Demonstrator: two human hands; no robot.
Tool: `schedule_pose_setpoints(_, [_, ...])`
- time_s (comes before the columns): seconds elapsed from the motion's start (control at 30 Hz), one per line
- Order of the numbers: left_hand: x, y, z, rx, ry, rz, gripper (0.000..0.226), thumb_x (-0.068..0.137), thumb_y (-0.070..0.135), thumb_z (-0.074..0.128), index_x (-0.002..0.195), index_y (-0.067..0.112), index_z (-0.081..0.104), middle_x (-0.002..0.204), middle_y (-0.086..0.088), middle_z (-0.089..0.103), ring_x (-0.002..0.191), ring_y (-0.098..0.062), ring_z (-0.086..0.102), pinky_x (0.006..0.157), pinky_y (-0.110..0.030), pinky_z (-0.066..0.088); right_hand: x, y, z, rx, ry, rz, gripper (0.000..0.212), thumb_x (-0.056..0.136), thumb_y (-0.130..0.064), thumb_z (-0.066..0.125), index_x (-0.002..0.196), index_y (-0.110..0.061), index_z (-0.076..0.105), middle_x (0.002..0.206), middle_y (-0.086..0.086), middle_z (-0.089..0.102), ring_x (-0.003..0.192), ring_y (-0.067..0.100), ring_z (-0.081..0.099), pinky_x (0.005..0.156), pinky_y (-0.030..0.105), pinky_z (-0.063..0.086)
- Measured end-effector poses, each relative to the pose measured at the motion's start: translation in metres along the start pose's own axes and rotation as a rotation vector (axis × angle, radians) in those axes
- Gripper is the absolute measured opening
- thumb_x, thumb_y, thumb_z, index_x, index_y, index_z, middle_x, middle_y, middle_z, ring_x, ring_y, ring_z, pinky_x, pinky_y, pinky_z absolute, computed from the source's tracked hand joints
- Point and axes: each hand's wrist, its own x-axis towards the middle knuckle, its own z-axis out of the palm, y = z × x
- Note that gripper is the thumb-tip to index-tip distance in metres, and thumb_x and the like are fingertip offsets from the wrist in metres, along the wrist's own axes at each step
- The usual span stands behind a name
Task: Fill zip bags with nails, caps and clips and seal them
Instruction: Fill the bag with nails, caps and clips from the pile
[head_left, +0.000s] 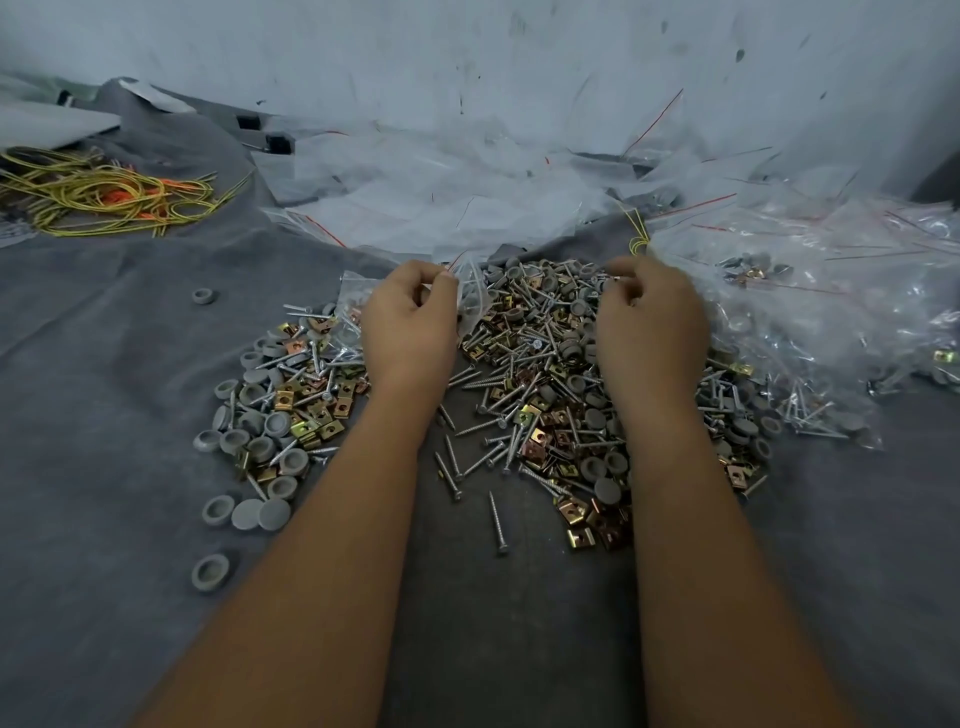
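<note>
Your left hand (410, 317) pinches a zip bag (470, 291) over the hardware pile (540, 374), keeping its mouth handy; your right hand (649, 322) curls, seemingly gripping nails (610, 280).

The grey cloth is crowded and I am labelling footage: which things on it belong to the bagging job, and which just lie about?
Job: zip bag in left hand; right hand; loose nails, caps and clips; empty zip bags; filled bags.
Lying about: yellow and orange cords; stray cap.
</note>
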Motion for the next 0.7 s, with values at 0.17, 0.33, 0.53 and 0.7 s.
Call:
schedule_pose_setpoints(0.17, [0.0002, 0.0004, -0.0004, -0.004, -0.004, 0.004, 0.016, 0.085, 0.027, 0.054, 0.070, 0.027, 0.062, 0.044, 0.014, 0.048, 0.046, -0.009, 0.041, 0.053, -0.028, 0.036, 0.0004, 0.0067, -0.0013, -0.184, -0.161, -0.007, 0.034, 0.091, -0.019, 0.045, 0.113, -0.029, 0.069, 0.110, 0.004, 0.068, 0.104, 0.032, 0.058, 0.092, 0.048, 0.047])
schedule_pose_setpoints(0.33, [0.0014, -0.0012, 0.0003, -0.002, -0.004, -0.002, 0.016, 0.086, 0.026, 0.055, 0.071, 0.025, 0.063, 0.045, 0.012, 0.047, 0.048, -0.013, 0.042, 0.054, -0.028, 0.036, -0.0041, 0.0030, 0.0031, -0.347, -0.430, -0.046, 0.034, 0.090, -0.025, 0.050, 0.119, -0.031, 0.067, 0.120, 0.001, 0.065, 0.112, 0.030, 0.056, 0.099, 0.050, 0.044])
schedule_pose_setpoints(0.53, [0.0016, -0.0007, 0.0005, 0.003, -0.011, -0.016, 0.018, 0.089, 0.022, 0.056, 0.072, 0.023, 0.063, 0.044, 0.011, 0.047, 0.049, -0.015, 0.043, 0.056, -0.031, 0.037, -0.0027, 0.0021, -0.0029, -0.230, -0.392, -0.040, 0.018, 0.089, -0.018, 0.063, 0.102, -0.024, 0.075, 0.105, -0.003, 0.072, 0.098, 0.020, 0.064, 0.089, 0.041, 0.052])
schedule_pose_setpoints(0.7, [0.0014, -0.0007, 0.0015, 0.009, -0.014, -0.024, 0.019, 0.089, 0.022, 0.056, 0.072, 0.025, 0.063, 0.043, 0.013, 0.047, 0.048, -0.014, 0.042, 0.056, -0.029, 0.037, -0.0052, 0.0015, 0.0006, -0.139, -0.318, -0.010, 0.019, 0.088, -0.014, 0.061, 0.100, -0.023, 0.074, 0.095, -0.002, 0.070, 0.090, 0.019, 0.063, 0.081, 0.037, 0.054])
